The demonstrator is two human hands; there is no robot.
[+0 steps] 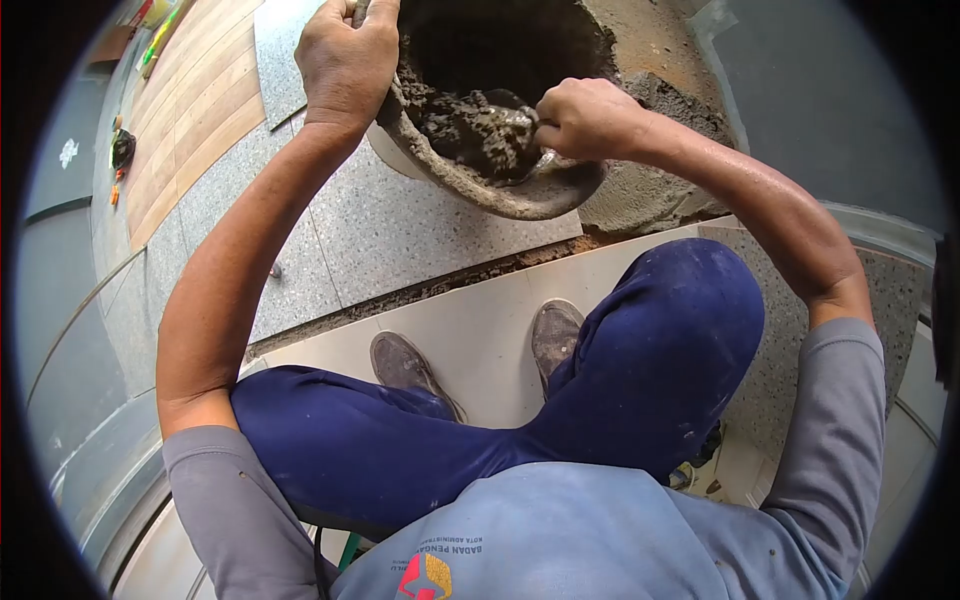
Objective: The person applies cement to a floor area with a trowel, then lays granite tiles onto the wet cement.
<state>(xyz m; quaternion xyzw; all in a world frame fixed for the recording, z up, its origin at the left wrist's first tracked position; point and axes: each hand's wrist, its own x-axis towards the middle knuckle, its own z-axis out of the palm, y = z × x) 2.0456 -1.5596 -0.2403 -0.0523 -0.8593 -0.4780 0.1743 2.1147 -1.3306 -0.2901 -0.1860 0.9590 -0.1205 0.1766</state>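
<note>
A mortar-crusted bucket [440, 165] is tipped toward me, its dark mouth facing my knees. My left hand [345, 65] is closed on the bucket's left side at the top of the view; whether it grips the rim or a handle is hard to see. Inside lies wet grey mortar [450, 125]. My right hand [590, 118] is a fist at the right of the opening, around a trowel [522, 118]. The trowel's blade is in the bucket, smeared and partly covered with mortar; its handle is hidden by my fingers.
Grey speckled tiles [350, 235] lie under and left of the bucket, with wood-look planks [205, 110] beyond. Spread mortar [640, 185] is at the right. My shoes [405, 362] rest on pale tiles [480, 310]. A speckled slab [780, 350] sits beside my right knee.
</note>
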